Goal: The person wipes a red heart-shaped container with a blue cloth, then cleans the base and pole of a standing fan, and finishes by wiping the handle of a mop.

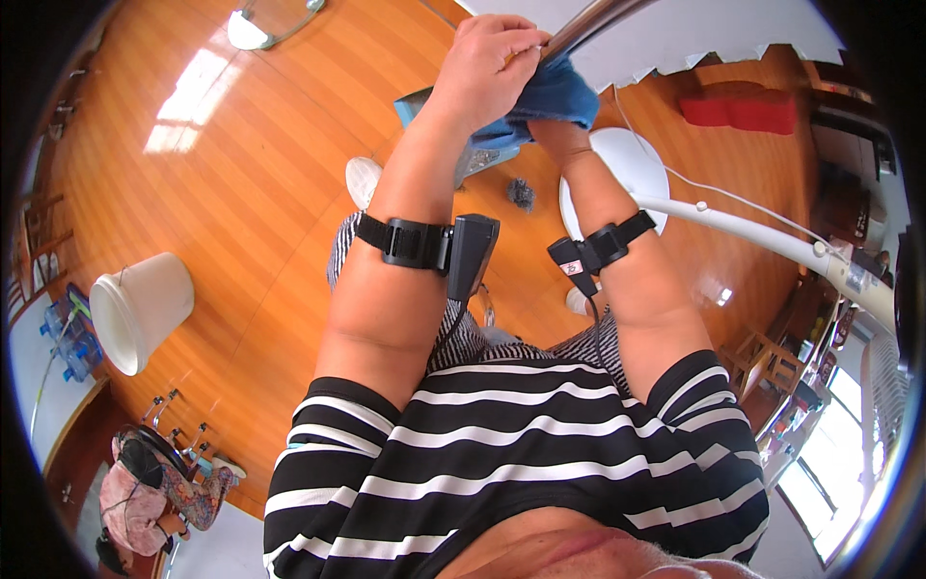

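Note:
My left hand (499, 61) is at the top middle, its thumb and fingers pinched together on a small thin item, too small to name. The fingertips meet the near end of a shiny metal bar (589, 30). My right hand, entering from below, disappears into a bunched blue cloth (553, 94), so its fingers are hidden. The cloth hangs right under the bar and beside my left hand. Below it stands a light-blue box (494, 161) with grey bits inside, partly covered by my left forearm. A dark grey tangled clump (521, 194) lies on the floor nearby.
A white lamp-like stand with a round base (615, 155) and curved tube (759, 235) is close on the right. White cloth (673, 36) hangs at the top. To the left stands a white bucket (137, 311). Another person (137, 485) sits at lower left.

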{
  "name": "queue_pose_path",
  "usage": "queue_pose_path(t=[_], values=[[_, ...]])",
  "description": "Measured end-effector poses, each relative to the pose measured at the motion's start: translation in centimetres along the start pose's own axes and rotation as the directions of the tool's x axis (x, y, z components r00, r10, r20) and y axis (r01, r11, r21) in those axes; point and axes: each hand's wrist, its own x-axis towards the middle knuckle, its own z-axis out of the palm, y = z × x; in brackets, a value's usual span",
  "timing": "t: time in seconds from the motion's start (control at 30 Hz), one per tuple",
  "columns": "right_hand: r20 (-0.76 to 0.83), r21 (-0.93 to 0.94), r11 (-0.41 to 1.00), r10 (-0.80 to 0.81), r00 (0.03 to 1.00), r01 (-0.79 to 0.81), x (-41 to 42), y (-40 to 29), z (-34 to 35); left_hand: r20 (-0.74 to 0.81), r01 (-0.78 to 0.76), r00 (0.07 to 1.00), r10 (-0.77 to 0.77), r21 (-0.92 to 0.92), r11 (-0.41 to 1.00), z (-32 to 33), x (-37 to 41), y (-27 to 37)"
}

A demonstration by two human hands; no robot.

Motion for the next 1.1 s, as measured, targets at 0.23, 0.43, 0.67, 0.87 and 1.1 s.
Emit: queue_pose_path(t=[0.23, 0.43, 0.67, 0.87, 1.1], values=[[0.183, -0.218, 0.973, 0.111, 0.977, -0.07, -1.2, 2.2, 4.0, 0.094, 0.17, 0.982, -0.165, -0.052, 0.984, -0.3, -0.5, 1.4], [0.107, 0.08, 0.987, 0.129, 0.986, -0.137, -0.6, -0.6, -1.8, 0.109, 0.123, 0.987, -0.114, -0.076, 0.99, -0.7, -0.2, 0.9], [-0.165, -0.082, 0.969, -0.246, 0.955, 0.235, 0.8, -2.0, -6.5, 0.277, 0.633, 0.774, -0.569, -0.359, 0.686, 0.5, -0.5, 1.0], [-0.156, -0.509, 0.8, -0.448, 0.88, 0.317, 2.8, -4.2, -10.3, 0.401, 0.657, 0.732, -0.55, -0.204, 0.726, 1.3, -1.1, 0.4], [-0.227, -0.598, 0.718, -0.577, 0.784, 0.355, 5.7, -5.1, -12.4, 0.261, 0.551, 0.803, -0.535, 0.015, 0.834, 0.5, -0.4, 2.5]])
